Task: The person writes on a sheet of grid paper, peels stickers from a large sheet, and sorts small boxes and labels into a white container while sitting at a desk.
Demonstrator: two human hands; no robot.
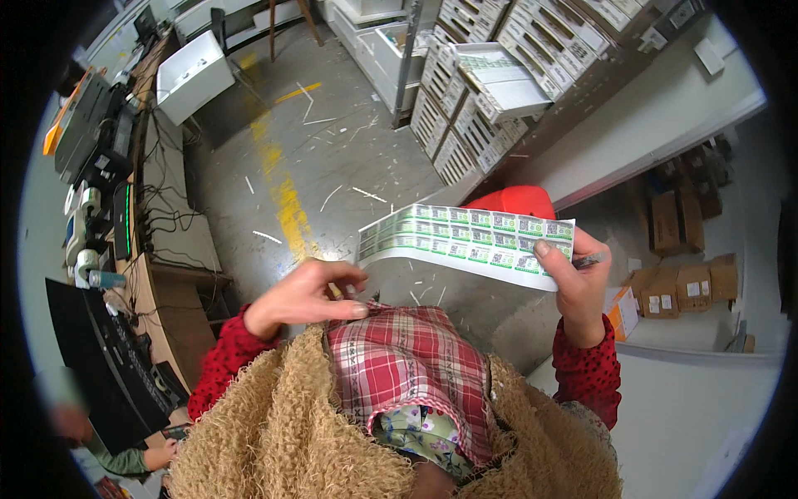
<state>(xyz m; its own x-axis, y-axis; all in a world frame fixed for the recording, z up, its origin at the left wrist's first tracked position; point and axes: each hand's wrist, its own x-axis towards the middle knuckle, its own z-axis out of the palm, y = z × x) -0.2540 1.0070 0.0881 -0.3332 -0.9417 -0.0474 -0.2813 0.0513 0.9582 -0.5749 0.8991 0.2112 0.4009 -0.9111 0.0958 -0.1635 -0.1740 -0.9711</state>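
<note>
Your right hand [582,287] sits at about three o'clock in the view, its fingers closed on the right edge of a sheet of green-and-white labels [470,241]; the thumb presses on the printed face while the other fingers back it from behind, so the sheet stays flat and readable in front of you. A thin dark pen-like thing [592,261] seems tucked in that same grip, though the view is too small to be sure.

Your left hand [303,295], nearer nine o'clock of the sheet, is loosely curled with thumb and forefinger drawn together just below the sheet's curling left end. You cannot tell whether it pinches a peeled label or nothing at all. That free left end droops because only the right side is supported.

The sheet hangs in the air above the concrete floor [332,158], over your plaid apron [407,366]. Beyond it, at twelve to one o'clock, stand racks of small drawers [499,75], one pulled open. A red stool [511,201] shows just behind the sheet's top edge. Cardboard boxes [677,287] lie at three o'clock.
</note>
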